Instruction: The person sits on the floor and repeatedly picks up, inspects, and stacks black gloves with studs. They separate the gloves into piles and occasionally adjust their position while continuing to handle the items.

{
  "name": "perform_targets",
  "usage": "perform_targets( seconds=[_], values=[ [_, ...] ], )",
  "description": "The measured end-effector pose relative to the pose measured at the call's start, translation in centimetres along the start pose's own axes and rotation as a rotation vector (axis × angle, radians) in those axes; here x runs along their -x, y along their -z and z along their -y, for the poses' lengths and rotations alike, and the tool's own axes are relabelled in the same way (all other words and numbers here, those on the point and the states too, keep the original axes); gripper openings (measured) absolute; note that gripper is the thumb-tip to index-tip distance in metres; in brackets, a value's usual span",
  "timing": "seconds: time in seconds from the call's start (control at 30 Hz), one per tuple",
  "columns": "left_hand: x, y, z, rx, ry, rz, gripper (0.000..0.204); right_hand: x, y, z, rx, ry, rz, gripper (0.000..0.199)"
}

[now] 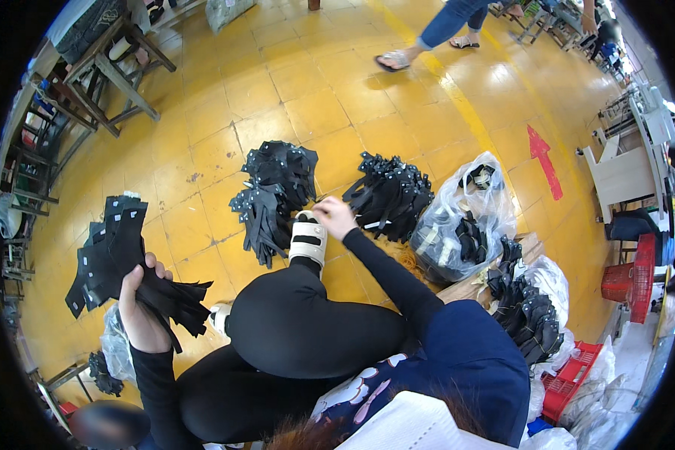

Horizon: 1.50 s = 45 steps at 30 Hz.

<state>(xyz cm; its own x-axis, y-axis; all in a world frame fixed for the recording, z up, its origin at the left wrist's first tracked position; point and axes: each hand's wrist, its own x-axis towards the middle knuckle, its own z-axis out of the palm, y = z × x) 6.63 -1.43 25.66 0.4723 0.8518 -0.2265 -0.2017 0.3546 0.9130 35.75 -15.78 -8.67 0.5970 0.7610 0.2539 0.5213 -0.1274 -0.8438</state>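
Note:
On the left, my left hand point(139, 292) is closed round a bundle of black fabric pieces point(114, 251). Small pale tags dot their wide ends, and narrow strips hang below my fingers. My right hand point(336, 217) reaches forward over my white sandal point(307, 241), fingers curled together; whatever they pinch, if anything, is too small to make out. Just left of it on the floor lies a heap of similar black pieces point(274, 199), fanned out in bunches. Another black heap point(390, 191) lies to its right.
A clear plastic bag point(465, 225) holding black pieces stands right of the heaps. More black bundles point(529, 307) lie beside white bags and a red crate point(570, 382). A wooden stool point(116, 75) stands far left. A person in jeans point(450, 22) is on the yellow tiled floor ahead.

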Motion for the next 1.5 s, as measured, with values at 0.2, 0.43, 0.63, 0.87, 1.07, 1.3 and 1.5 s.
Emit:
perform_targets(
  seconds=[0.2, 0.43, 0.63, 0.87, 1.07, 1.3, 1.5],
  values=[
    [-0.1, 0.7, -0.2, 0.277, 0.061, 0.119, 0.046, 3.1, 11.8, 5.6, 0.150, 0.100, -0.554, 0.008],
    [0.3, -1.5, 0.0, 0.142, 0.106, 0.077, 0.046, 12.3, 11.2, -9.5, -0.487, -0.583, -0.657, 0.022],
    [2.9, -1.9, -1.8, -0.048, 0.070, -0.037, 0.042, 9.5, 7.2, -11.6, -0.828, -1.141, -0.543, 0.052],
    [3.1, -1.9, -1.6, -0.025, 0.096, 0.110, 0.033, 4.5, 5.7, -7.3, 0.553, -1.007, 0.075, 0.077],
    [2.2, -3.5, 1.9, -0.229, -0.012, 0.405, 0.033, -0.3, 5.8, -0.1, -0.277, -0.447, 0.212, 0.041],
    [2.2, -3.7, 2.2, -0.369, -0.111, 0.366, 0.038, -9.2, 6.6, 16.6, -0.587, -0.027, 0.261, 0.030],
    [3.2, -3.4, 1.1, -0.378, -0.115, 0.346, 0.034, -9.3, 7.7, 26.7, -0.777, 0.115, 0.335, 0.030]
  ],
)
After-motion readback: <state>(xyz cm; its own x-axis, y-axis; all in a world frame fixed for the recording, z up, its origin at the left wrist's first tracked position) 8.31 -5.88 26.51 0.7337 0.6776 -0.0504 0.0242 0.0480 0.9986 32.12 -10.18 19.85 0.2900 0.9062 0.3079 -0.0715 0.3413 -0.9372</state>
